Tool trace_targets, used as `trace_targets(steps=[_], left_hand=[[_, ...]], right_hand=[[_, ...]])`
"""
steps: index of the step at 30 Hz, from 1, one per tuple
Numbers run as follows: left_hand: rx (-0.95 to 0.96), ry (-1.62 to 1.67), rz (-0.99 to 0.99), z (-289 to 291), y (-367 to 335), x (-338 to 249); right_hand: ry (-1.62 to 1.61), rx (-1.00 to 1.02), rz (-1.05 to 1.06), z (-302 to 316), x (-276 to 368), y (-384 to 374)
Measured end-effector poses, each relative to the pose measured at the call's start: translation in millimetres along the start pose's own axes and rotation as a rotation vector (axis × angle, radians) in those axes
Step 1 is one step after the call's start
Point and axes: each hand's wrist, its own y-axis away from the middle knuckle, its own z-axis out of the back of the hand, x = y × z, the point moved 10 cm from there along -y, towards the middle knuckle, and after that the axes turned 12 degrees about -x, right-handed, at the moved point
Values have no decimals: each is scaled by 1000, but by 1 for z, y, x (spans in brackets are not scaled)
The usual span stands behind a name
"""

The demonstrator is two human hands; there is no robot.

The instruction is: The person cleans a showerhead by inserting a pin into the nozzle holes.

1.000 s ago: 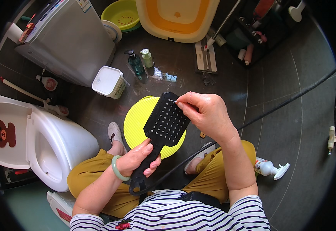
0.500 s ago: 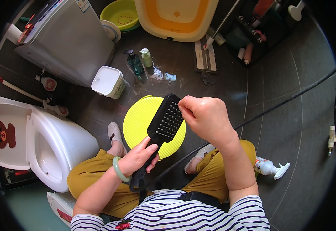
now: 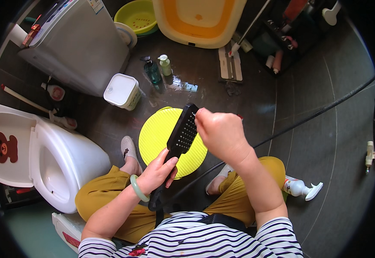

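My left hand (image 3: 158,169), with a pale green bangle at the wrist, wraps round the handle of a black paddle hairbrush (image 3: 183,131). The brush head tilts up and away, showing rows of small light dots on the face turned toward my right hand. At the brush's far corner, my right hand (image 3: 219,129) is closed in a pinch, its fingertips against the dotted face. Anything between those fingertips is hidden or too small to make out. Below the brush lies a round, ribbed yellow lid or mat (image 3: 153,133).
A white lidded tub (image 3: 121,90) and two pump bottles (image 3: 152,71) stand ahead on wet dark tiles. To the left are a toilet (image 3: 58,167) and a grey washing machine (image 3: 78,47). A black hose (image 3: 308,114) crosses on the right, near a spray bottle (image 3: 297,187).
The brush has turned slightly, so its dotted face shows narrower. My right hand has shifted a little left and its wrist has turned, still at the far corner.
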Motion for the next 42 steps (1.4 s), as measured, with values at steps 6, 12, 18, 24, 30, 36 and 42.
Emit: trace_targets(steps=[6,12,18,24,30,36,42], left_hand=[[23,-273,-21,-7,6,-7],[33,62,83,-5,3,1],[14,-139,71,3,2,0],[51,-202,41,-2,5,-3],[135,156,191,-10,11,-7],[285,317,207,-19,19,-8],[241,445,217,-12,18,-16]], right_hand=[[-77,95,44,-3,-26,-8],[-937,463,-790,-49,-63,19],[-78,60,-44,-2,-10,-10],[-233,375,-364,-25,-56,-5],[-450,95,-313,-15,-42,-4],[-433,158,-302,-6,-38,-6],[-453,109,-260,2,-33,-7]])
